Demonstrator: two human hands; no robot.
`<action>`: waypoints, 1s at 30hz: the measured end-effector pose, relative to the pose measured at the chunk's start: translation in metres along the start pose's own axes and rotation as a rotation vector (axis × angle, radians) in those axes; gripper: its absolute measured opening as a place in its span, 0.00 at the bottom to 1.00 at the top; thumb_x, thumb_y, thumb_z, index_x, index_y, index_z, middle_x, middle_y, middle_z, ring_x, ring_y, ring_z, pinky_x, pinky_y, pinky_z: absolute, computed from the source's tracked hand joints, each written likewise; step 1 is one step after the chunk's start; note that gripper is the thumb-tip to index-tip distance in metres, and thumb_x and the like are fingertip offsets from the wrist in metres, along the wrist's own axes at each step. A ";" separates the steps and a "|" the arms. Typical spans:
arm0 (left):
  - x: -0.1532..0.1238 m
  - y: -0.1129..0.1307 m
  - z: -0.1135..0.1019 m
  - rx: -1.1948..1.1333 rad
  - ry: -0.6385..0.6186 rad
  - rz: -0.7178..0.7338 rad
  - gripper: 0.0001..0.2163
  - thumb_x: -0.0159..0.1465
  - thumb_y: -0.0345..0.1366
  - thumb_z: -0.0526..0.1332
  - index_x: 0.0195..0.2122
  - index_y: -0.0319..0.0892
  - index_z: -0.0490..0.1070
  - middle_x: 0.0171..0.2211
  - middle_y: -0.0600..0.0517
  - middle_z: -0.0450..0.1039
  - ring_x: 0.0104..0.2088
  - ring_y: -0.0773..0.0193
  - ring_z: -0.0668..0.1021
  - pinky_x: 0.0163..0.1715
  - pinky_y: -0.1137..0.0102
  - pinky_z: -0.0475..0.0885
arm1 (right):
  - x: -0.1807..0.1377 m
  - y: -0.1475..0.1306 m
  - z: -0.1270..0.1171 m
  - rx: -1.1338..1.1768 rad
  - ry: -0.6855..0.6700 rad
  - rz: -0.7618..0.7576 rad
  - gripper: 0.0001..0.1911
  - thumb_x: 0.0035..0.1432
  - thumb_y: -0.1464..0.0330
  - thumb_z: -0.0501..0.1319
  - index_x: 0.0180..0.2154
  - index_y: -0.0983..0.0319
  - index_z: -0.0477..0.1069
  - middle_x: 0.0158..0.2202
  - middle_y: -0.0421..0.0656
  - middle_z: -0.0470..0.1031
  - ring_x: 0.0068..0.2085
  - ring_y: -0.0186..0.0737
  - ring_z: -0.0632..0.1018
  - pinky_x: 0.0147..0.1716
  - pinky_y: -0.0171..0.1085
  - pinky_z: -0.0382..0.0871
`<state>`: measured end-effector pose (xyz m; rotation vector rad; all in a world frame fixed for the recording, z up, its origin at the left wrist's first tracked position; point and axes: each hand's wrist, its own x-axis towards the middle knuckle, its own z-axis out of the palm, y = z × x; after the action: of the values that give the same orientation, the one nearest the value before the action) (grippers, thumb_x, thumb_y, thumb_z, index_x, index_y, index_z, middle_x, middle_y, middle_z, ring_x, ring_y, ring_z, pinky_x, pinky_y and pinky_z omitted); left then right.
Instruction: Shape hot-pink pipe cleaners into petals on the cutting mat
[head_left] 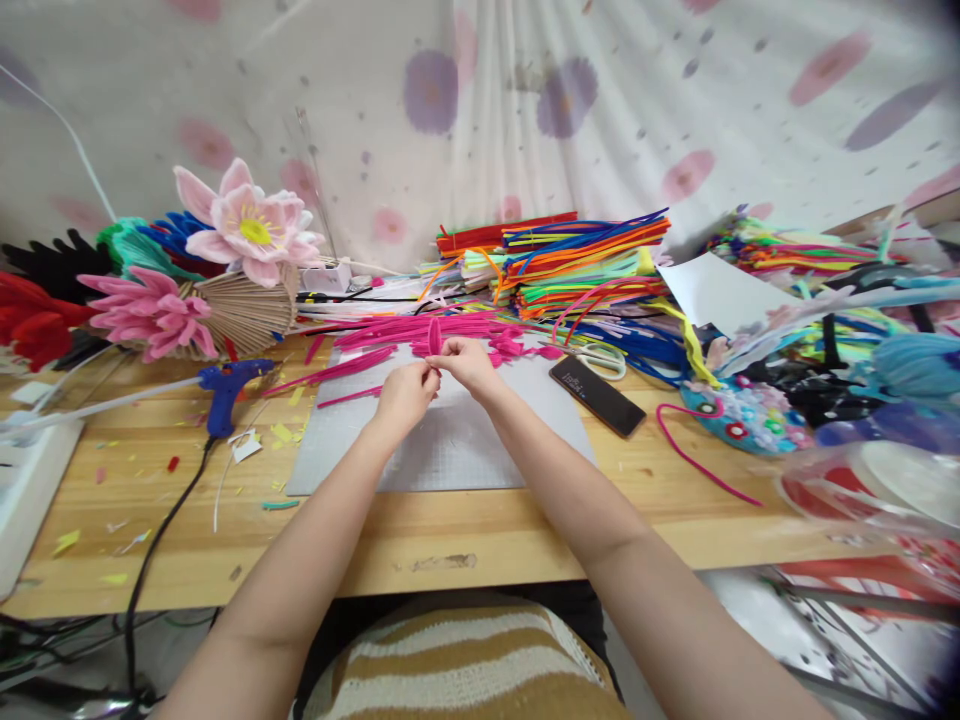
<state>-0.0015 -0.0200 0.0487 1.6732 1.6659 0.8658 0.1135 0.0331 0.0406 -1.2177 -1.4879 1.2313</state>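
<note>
- The left hand (405, 395) and right hand (469, 365) are close together, both pinching a bent pink fuzzy stick (433, 338).
- The stick is up above a grey mat (450, 450) on a wooden table (450, 545).
- A blue glue gun (225, 385) lies left of the mat; a flowery curtain (525, 120) hangs behind.

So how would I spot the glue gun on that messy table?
Find the grey mat in the middle of the wooden table. Left of it, below the pink flowers, lies the glue gun. It is the only blue plastic tool among soft fuzzy things, with a black cord trailing toward the table's front edge.
</note>
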 end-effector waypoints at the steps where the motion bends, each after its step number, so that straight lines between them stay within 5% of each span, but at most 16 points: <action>1: 0.000 0.001 0.001 0.069 0.048 0.014 0.07 0.56 0.32 0.54 0.24 0.38 0.69 0.20 0.52 0.69 0.23 0.67 0.73 0.34 0.67 0.70 | 0.000 0.001 0.001 -0.021 0.019 -0.002 0.17 0.35 0.65 0.66 0.14 0.63 0.57 0.13 0.32 0.56 0.19 0.26 0.59 0.22 0.31 0.49; 4: 0.000 0.001 0.003 -0.101 0.038 -0.016 0.07 0.55 0.33 0.55 0.23 0.38 0.68 0.18 0.54 0.66 0.21 0.69 0.71 0.33 0.68 0.71 | -0.001 0.004 -0.004 0.109 -0.127 0.043 0.16 0.37 0.64 0.66 0.17 0.63 0.59 0.15 0.33 0.59 0.20 0.27 0.61 0.21 0.30 0.52; 8: 0.002 -0.001 -0.001 -0.738 -0.235 -0.130 0.07 0.55 0.36 0.57 0.25 0.38 0.68 0.17 0.58 0.60 0.17 0.75 0.63 0.28 0.69 0.73 | -0.005 0.006 -0.016 0.482 -0.491 0.160 0.15 0.42 0.60 0.65 0.26 0.64 0.65 0.19 0.35 0.66 0.23 0.28 0.68 0.23 0.30 0.58; 14: 0.001 -0.001 -0.010 -0.979 -0.389 -0.202 0.07 0.54 0.36 0.60 0.30 0.36 0.71 0.20 0.56 0.64 0.20 0.74 0.67 0.25 0.71 0.74 | -0.007 0.002 -0.016 0.659 -0.598 0.110 0.16 0.45 0.62 0.65 0.22 0.63 0.60 0.16 0.34 0.65 0.20 0.32 0.72 0.25 0.34 0.66; 22: -0.001 0.001 -0.015 -0.845 -0.385 -0.146 0.11 0.52 0.39 0.63 0.30 0.35 0.72 0.24 0.53 0.68 0.24 0.71 0.71 0.25 0.70 0.74 | -0.007 -0.002 -0.016 0.623 -0.579 0.060 0.16 0.46 0.64 0.65 0.21 0.63 0.58 0.14 0.32 0.62 0.18 0.31 0.70 0.21 0.33 0.64; 30: -0.001 0.007 -0.014 -0.688 -0.286 -0.083 0.11 0.51 0.40 0.62 0.25 0.36 0.70 0.22 0.53 0.68 0.21 0.71 0.71 0.26 0.66 0.74 | -0.008 -0.008 -0.016 0.431 -0.354 0.039 0.20 0.38 0.62 0.68 0.19 0.63 0.57 0.15 0.34 0.63 0.18 0.27 0.65 0.20 0.30 0.55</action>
<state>-0.0086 -0.0218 0.0623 1.1719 1.0636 0.9628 0.1290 0.0280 0.0509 -0.7706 -1.3442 1.7535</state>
